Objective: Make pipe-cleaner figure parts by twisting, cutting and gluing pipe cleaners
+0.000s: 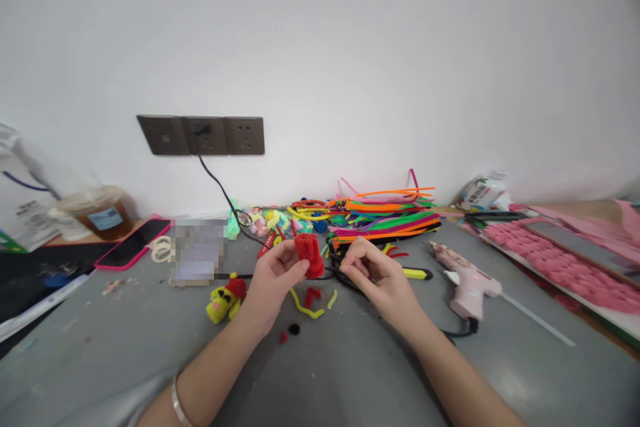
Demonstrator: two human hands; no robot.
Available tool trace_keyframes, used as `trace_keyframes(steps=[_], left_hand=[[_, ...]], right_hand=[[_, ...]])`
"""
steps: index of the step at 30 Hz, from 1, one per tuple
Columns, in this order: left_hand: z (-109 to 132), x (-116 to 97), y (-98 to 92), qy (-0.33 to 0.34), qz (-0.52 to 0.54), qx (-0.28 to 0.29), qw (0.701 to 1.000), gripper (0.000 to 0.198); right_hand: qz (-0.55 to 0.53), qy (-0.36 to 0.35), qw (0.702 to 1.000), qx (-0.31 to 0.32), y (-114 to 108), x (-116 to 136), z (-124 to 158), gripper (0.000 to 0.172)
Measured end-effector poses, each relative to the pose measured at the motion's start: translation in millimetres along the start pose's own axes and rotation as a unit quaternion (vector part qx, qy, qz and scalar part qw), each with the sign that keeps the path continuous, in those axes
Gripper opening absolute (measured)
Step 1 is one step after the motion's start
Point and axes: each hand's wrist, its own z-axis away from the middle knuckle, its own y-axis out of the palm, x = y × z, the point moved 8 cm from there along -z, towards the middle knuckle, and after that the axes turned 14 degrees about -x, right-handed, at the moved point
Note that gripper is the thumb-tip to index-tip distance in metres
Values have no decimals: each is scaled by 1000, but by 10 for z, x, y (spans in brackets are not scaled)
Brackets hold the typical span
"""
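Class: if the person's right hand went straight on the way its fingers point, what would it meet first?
Probably the red fuzzy piece held in the left hand: the right hand points leftward at it across a small gap. Depth is unclear, so it might pass just in front.

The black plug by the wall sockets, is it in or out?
In. The black plug sits in the middle wall socket, its cord running down to the table.

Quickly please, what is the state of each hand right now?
Left hand: closed on the red fuzzy piece.
Right hand: fingers curled; whether they hold anything cannot be told.
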Motion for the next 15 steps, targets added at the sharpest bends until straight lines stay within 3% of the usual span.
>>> trace_keyframes(steps=[9, 15], left_hand=[[8, -4, -3, -7, -1, -6, 1000, 34], [10, 8, -1, -16, 0, -4, 1000, 34]], right_hand=[[-34, 6, 999, -41, -57, 25, -7, 27], [-16, -13, 998, -59, -98, 54, -45, 18]])
